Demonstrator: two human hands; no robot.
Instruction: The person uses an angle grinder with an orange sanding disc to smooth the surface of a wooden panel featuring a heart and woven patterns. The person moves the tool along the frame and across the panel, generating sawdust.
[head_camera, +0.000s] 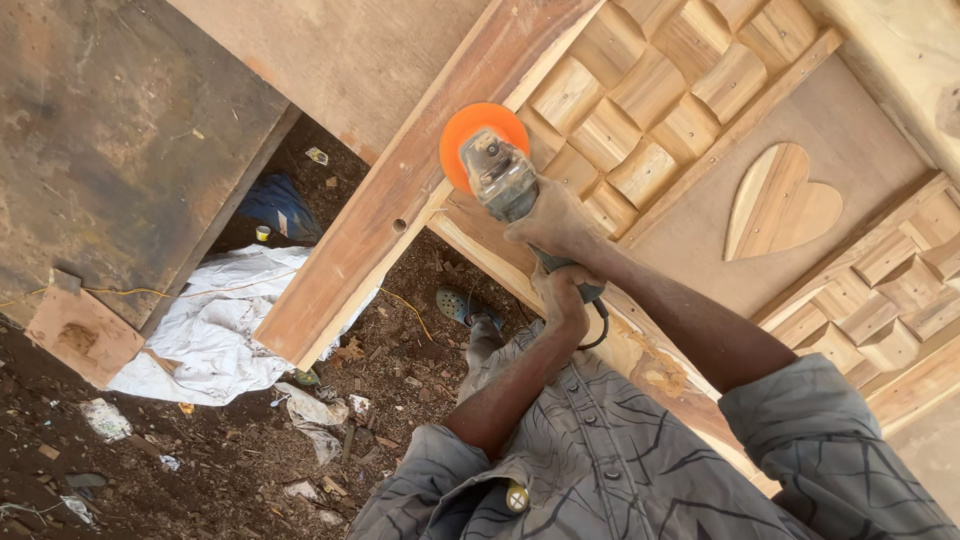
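- Right hand (555, 225), dusty, is clamped over the body of the angle grinder (500, 180), just above centre of the frame, fingers wrapped round the grey housing.
- Left hand (562, 298) sits right behind it, closed on the tail end of the grinder's handle, where the black cable (598, 325) loops out.
- The grinder's orange sanding disc (468, 132) is at the upper middle of the frame, down against the plain wooden stile (400, 200) of the door, just beside the carved panel.
- That wooden door (700, 210) fills the right half of the picture: rows of raised curved blocks (640, 100) at the top, a pale carved heart (775, 205) on a flat panel at the right, more blocks toward the right edge.
- A small round hole (399, 226) shows in the stile, a little left of the disc.
- Both forearms come up from grey patterned sleeves (830, 450) at the bottom of the frame.
- Below the door edge, a sandal (460, 305) stands on the dirt ground (200, 470), which is littered with scraps.
- White crumpled sheeting (215, 330) lies at lower left, with a yellow cord (150, 292) running across it.
- A weathered board (120, 140) covers the upper left.
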